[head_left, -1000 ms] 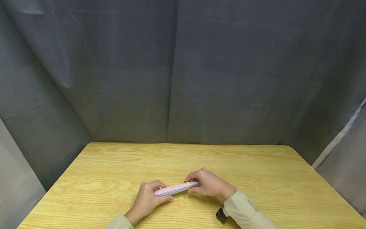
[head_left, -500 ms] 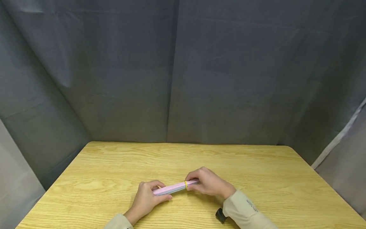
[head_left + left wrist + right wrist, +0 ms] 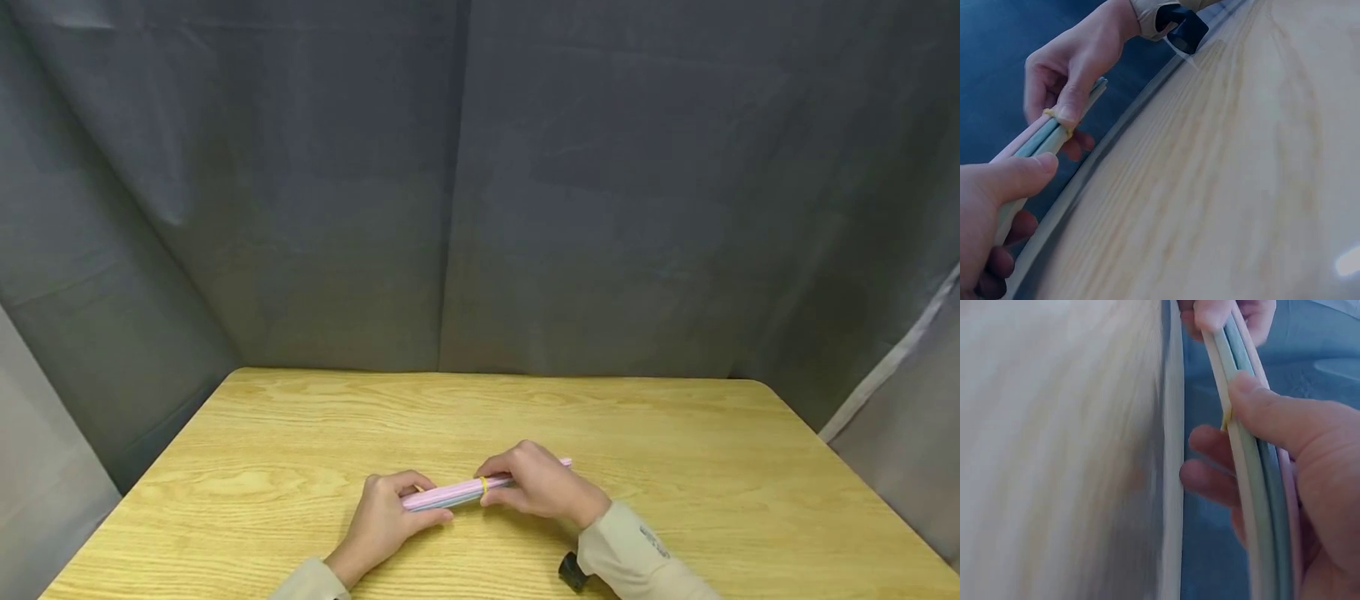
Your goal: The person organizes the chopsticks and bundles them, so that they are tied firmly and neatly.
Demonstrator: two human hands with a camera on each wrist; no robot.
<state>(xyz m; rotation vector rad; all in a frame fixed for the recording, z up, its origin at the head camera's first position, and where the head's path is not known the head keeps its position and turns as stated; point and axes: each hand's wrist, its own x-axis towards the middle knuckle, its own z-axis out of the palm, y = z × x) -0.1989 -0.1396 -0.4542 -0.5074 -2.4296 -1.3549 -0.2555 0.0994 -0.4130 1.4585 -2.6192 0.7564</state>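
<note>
A bundle of thin pink, blue, green and whitish rods (image 3: 446,495) is held aslant above the table in the head view. Around it runs a yellow rubber band (image 3: 483,486). My left hand (image 3: 381,521) grips the left end between thumb and fingers. Near the right part, my right hand (image 3: 546,485) pinches the bundle at the band, with its thumb (image 3: 1254,403) lying along the rods beside the band in the right wrist view. The bundle's right tip sticks out past that hand. My palms hide parts of the rods.
A wood-grain table (image 3: 300,425) spreads under both hands. Dark grey curtains (image 3: 600,208) hang behind it and at the sides. A small black device (image 3: 572,572) sits at my right wrist, by the beige sleeve (image 3: 637,554).
My right hand has shifted slightly left along the bundle, and the yellow band has moved left with it. The bundle's right tip now shows beyond the hand. My left hand has hardly moved.
</note>
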